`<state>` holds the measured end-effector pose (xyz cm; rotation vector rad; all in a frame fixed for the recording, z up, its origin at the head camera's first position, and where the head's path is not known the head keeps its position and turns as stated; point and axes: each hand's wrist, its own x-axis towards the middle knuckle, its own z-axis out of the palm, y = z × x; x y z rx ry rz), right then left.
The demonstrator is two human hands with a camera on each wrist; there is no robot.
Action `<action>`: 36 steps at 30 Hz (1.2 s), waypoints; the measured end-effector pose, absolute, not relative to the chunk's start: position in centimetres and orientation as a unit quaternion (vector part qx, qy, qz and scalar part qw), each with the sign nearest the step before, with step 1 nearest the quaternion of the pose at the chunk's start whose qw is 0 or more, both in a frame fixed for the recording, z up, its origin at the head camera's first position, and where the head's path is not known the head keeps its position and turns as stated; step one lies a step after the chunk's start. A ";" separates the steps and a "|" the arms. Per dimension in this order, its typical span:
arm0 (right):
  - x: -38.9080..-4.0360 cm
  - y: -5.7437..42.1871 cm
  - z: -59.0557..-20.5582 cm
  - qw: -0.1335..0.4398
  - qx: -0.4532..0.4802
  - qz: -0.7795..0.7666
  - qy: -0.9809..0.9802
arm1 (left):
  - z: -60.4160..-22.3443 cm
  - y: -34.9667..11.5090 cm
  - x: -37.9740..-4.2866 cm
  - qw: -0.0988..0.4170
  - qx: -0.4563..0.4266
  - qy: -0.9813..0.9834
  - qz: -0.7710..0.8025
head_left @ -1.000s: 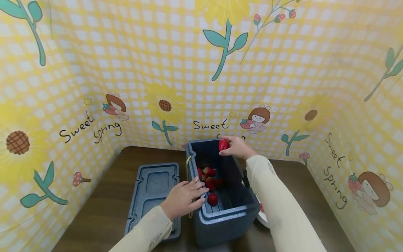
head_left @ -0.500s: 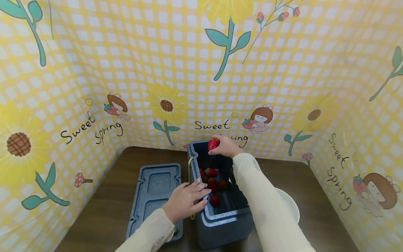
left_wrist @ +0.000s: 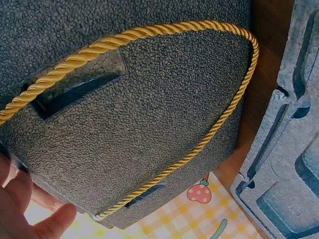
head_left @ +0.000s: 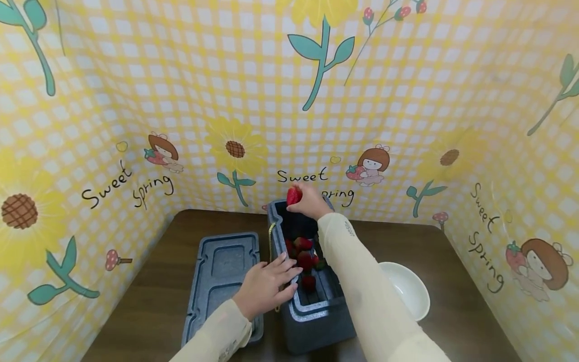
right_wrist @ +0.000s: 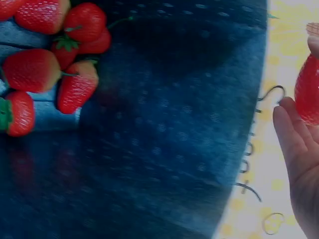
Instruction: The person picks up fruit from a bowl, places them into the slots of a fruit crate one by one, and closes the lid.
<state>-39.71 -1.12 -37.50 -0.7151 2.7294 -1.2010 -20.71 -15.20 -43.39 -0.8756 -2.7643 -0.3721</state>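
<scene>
My right hand [head_left: 312, 202] pinches a red strawberry [head_left: 294, 196] above the far end of a deep dark blue-grey foam box [head_left: 318, 332]. In the right wrist view, thumb and fingertips meet around that strawberry [right_wrist: 308, 92] at the right edge. Several more strawberries [head_left: 305, 260] lie on the grooved bottom inside the box, grouped toward its left side. My left hand [head_left: 266, 287] rests on the box's left rim, fingers extended over the edge. A twisted gold rope handle [left_wrist: 149, 33] hangs along the wall beneath it.
Left of the box, the matching foam lid [head_left: 233, 262] lies flat on the brown wooden table [head_left: 149, 286]. A white bowl [head_left: 413, 291] stands to the right, partly behind my right sleeve. Yellow checked cloth [head_left: 271, 100] rises behind and at both sides.
My right hand has carried the strawberry leftward over the box's far end. The forearm has swung left too, uncovering more of the white bowl. My left hand stays on the rim.
</scene>
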 end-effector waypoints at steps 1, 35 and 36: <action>-39.7 -1.1 -37.9 0.034 -0.231 -0.394 0.889 | -43.4 -15.2 -20.7 0.108 -0.298 -0.940 -0.127; -39.5 -0.6 -43.1 0.169 -0.249 -0.213 0.930 | -42.6 -15.3 -20.7 0.132 -0.324 -0.928 -0.129; -39.5 -0.6 -43.2 0.171 -0.247 -0.212 0.930 | -42.7 -15.4 -20.7 0.131 -0.324 -0.928 -0.129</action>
